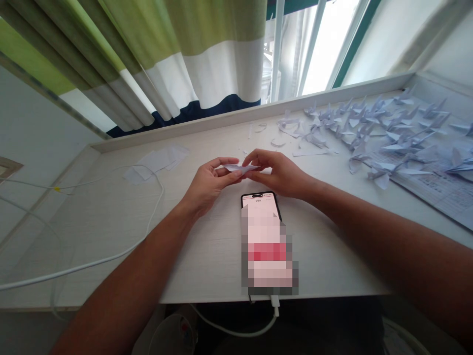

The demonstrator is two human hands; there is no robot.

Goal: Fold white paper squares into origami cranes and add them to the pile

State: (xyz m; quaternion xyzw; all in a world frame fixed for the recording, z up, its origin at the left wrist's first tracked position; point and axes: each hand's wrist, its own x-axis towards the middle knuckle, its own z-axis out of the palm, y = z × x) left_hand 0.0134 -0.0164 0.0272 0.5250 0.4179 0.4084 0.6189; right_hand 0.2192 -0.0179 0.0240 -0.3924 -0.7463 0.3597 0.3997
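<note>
Head camera shows a folded paper (240, 168) held between the left hand (209, 185) and right hand (277, 172), both nearly closed, fingertips pinching its opposite ends.

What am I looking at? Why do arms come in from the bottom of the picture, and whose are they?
This picture comes from a camera worn on a person's head, so you see what they see, looking down. The arms are that person's own, and there is no machine. The left hand and the right hand pinch a piece of folded pale paper between them. On the white desk lie a phone with a blurred screen, a white cable, paper scraps and many folded paper cranes. Behind hangs a green and white curtain.
</note>
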